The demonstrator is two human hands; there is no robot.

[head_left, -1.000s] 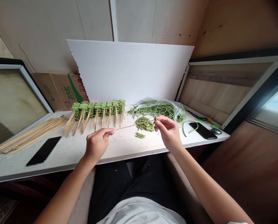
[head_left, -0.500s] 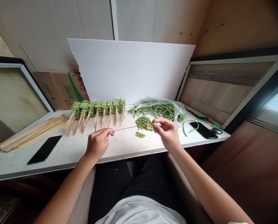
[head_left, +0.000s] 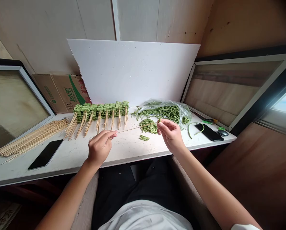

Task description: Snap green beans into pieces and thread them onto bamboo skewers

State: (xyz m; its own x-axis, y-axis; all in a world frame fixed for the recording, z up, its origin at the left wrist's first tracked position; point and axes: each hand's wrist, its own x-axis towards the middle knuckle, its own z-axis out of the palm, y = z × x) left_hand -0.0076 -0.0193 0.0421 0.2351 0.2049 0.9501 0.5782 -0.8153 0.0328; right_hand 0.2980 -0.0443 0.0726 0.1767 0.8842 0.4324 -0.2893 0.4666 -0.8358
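My left hand point(head_left: 101, 145) is closed on one end of a thin wooden skewer point(head_left: 130, 129), which reaches across to the right. At its far end my right hand point(head_left: 170, 132) pinches a short piece of green bean point(head_left: 159, 120); whether the skewer's tip has entered the piece I cannot tell. Just left of my right hand lies a heap of cut bean pieces point(head_left: 148, 126), with a small row of cut pieces point(head_left: 144, 137) in front of it. Finished bean skewers point(head_left: 102, 110) are stacked along the back left, their sticks pointing toward me.
Loose skewers point(head_left: 32, 135) and a phone point(head_left: 45, 154) lie on the left of the white table point(head_left: 123, 151). Long beans in a clear bag point(head_left: 167, 110) sit at the back right. Farther right are a loose bean point(head_left: 189, 131), a dark phone point(head_left: 209, 132) and a mouse point(head_left: 223, 133).
Both hands stay nearly in place, still holding the skewer and bean piece. The bean piece stands slightly higher above my right fingertips. The whole view has shifted very slightly.
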